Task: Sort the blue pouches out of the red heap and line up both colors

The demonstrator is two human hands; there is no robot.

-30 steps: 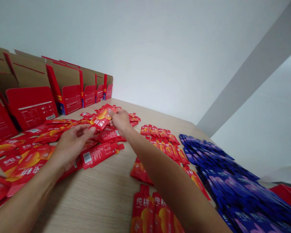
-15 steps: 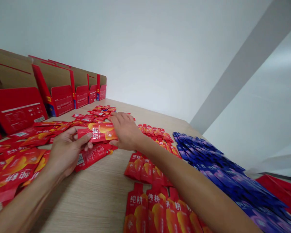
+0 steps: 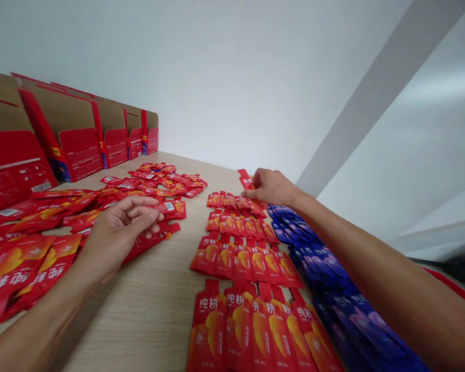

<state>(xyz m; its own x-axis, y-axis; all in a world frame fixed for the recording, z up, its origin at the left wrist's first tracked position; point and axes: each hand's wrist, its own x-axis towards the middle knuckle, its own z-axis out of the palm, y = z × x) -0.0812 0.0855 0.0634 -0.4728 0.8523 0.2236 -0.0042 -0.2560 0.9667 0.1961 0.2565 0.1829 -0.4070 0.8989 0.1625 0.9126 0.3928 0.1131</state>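
Observation:
At the back end of the sachet rows, my right hand (image 3: 269,186) pinches a red sachet (image 3: 245,179) by its edge, its narrow neck pointing up and left. Below it lie overlapping rows of red sachets with orange fruit prints (image 3: 240,261), necks facing away from me. My left hand (image 3: 120,227) hovers over the left side of the table, fingers loosely curled and holding nothing visible. Just beyond its fingertips is a loose red sachet with a white barcode label (image 3: 176,207). A jumbled heap of red sachets (image 3: 27,258) spreads around and left of that hand.
Open red cardboard boxes (image 3: 81,150) stand in a line along the left back. Overlapping blue sachets (image 3: 333,279) lie to the right of the red rows. The wooden table (image 3: 151,305) meets a white wall (image 3: 225,77).
My right hand has moved right, carrying the sachet from my left hand to the far end of the rows. My left hand has let go of it and stayed near the heap.

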